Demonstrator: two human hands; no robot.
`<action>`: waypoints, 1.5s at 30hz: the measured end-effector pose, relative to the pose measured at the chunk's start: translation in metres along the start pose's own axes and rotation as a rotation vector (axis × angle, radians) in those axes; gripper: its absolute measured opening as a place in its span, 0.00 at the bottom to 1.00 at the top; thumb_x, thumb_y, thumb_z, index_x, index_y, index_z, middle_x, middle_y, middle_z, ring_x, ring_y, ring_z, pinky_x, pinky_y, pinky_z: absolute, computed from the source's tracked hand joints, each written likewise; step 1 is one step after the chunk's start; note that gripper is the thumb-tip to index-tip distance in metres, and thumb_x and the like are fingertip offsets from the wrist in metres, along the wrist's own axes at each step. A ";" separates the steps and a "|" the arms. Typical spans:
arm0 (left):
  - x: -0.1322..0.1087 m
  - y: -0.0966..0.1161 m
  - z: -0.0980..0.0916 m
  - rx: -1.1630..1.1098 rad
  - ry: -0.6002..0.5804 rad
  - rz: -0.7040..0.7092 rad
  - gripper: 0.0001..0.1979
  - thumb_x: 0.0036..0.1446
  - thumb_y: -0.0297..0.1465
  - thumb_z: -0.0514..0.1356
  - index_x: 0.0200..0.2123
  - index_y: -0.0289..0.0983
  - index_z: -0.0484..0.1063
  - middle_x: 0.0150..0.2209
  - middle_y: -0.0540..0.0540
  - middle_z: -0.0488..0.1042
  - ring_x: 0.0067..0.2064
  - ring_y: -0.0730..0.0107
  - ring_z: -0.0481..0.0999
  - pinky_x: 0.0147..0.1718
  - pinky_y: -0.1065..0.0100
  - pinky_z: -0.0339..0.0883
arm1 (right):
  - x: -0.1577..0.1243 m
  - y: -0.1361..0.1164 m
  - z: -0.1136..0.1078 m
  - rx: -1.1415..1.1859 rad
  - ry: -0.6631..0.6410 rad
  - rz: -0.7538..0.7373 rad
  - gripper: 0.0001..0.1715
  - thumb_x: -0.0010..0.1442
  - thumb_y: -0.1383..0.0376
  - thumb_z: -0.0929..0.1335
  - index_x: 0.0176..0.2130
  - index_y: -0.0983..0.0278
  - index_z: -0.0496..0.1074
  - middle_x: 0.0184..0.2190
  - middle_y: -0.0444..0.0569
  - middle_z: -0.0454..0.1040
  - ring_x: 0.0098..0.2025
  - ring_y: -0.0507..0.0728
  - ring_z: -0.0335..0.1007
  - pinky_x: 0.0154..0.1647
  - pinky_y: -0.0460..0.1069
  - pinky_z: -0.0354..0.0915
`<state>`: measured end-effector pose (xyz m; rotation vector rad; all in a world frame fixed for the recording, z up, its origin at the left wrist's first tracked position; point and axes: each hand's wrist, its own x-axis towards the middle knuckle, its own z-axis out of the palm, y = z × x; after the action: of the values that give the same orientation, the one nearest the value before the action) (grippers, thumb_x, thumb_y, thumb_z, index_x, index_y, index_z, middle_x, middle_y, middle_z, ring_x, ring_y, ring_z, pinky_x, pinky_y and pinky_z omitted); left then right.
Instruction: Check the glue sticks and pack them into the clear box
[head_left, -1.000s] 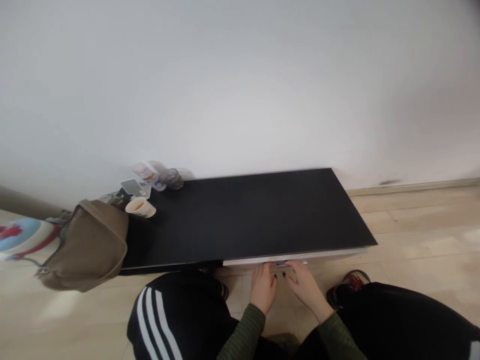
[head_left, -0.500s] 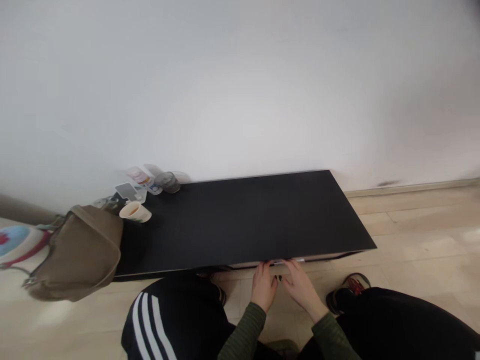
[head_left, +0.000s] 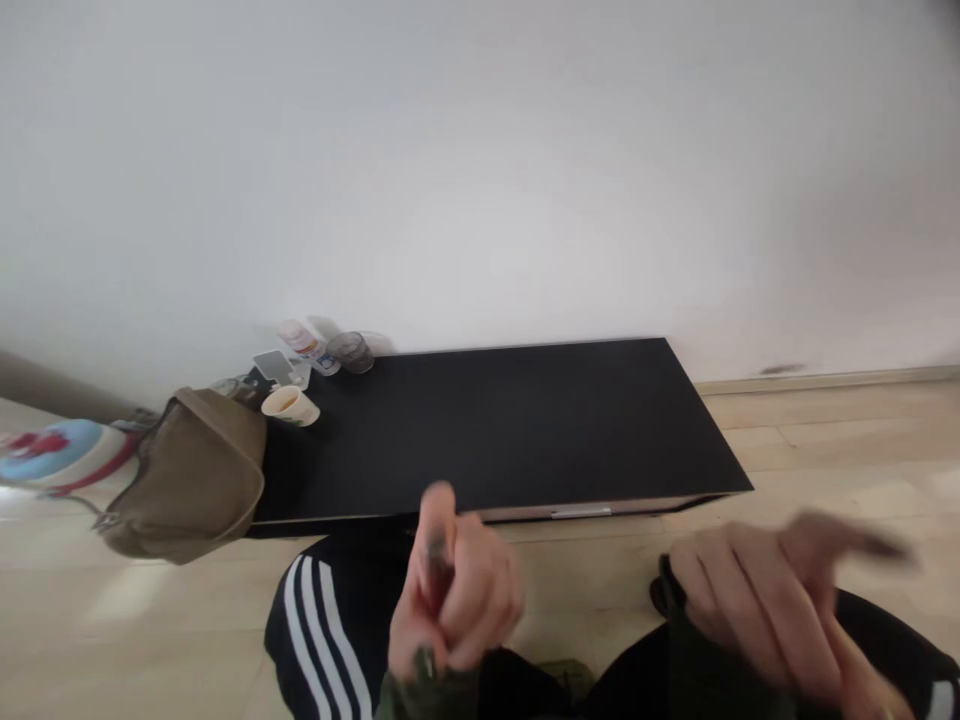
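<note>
My left hand is raised above my striped trouser leg, at the front edge of a low black table as I see it. Its fingers are curled in, with one dark-nailed digit lying over them, and I see nothing held. My right hand is off to the right, over my other leg and the floor. Motion blurs it, but one dark-nailed digit points out to the right and the hand looks empty. Along the table's front edge runs a thin pale strip.
On the table's left end stand a paper cup with brown liquid, a dark glass, a white-and-pink bottle and a small pale stand. A brown bag overhangs that end. Behind is a white wall.
Both hands have left the table's front edge and come up closer to the camera. My left hand has shifted left, my right hand far to the right. The view has swung slightly.
</note>
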<state>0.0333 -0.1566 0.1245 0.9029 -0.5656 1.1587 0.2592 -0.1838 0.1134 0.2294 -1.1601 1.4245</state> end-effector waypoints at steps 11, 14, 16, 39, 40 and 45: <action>-0.044 -0.049 -0.077 0.046 0.842 -0.228 0.47 0.45 0.27 0.66 0.66 0.54 0.51 0.19 0.64 0.45 0.14 0.89 0.30 0.11 0.78 0.32 | -0.014 0.084 -0.061 0.331 0.737 0.227 0.53 0.49 0.71 0.71 0.68 0.49 0.51 0.16 0.30 0.48 0.16 0.45 0.39 0.13 0.37 0.44; -0.042 -0.045 -0.073 0.102 0.792 -0.243 0.50 0.44 0.29 0.68 0.67 0.55 0.49 0.18 0.64 0.47 0.13 0.89 0.33 0.11 0.78 0.34 | -0.009 0.077 -0.056 0.293 0.718 0.243 0.52 0.48 0.70 0.72 0.66 0.49 0.54 0.16 0.30 0.47 0.16 0.45 0.37 0.13 0.38 0.43; -0.039 -0.044 -0.074 0.209 0.787 -0.275 0.49 0.46 0.31 0.68 0.68 0.54 0.47 0.19 0.64 0.50 0.13 0.88 0.39 0.13 0.78 0.40 | -0.008 0.077 -0.054 0.286 0.701 0.275 0.49 0.49 0.69 0.72 0.65 0.50 0.57 0.16 0.30 0.49 0.16 0.46 0.37 0.13 0.39 0.43; -0.201 -0.070 -0.131 2.294 0.510 -0.851 0.25 0.64 0.29 0.51 0.63 0.43 0.62 0.69 0.38 0.51 0.70 0.48 0.47 0.63 0.37 0.47 | -0.199 0.203 -0.171 -0.245 1.493 1.186 0.17 0.66 0.59 0.66 0.51 0.66 0.69 0.46 0.51 0.73 0.42 0.55 0.73 0.41 0.53 0.72; -0.202 -0.070 -0.131 2.294 0.504 -0.850 0.25 0.64 0.29 0.51 0.63 0.43 0.63 0.69 0.38 0.51 0.70 0.48 0.47 0.63 0.37 0.47 | -0.201 0.202 -0.172 -0.250 1.491 1.179 0.19 0.65 0.58 0.67 0.52 0.65 0.69 0.48 0.51 0.72 0.43 0.55 0.72 0.43 0.54 0.72; -0.202 -0.068 -0.131 2.298 0.472 -0.859 0.24 0.64 0.29 0.52 0.62 0.43 0.64 0.70 0.37 0.50 0.70 0.48 0.47 0.63 0.38 0.47 | -0.208 0.198 -0.172 -0.250 1.397 1.138 0.09 0.63 0.64 0.69 0.43 0.67 0.70 0.36 0.46 0.75 0.33 0.51 0.73 0.33 0.47 0.70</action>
<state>0.0227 -0.1625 -0.1250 2.1899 1.8907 0.6851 0.2291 -0.1467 -0.2179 -1.5941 -0.1495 1.7364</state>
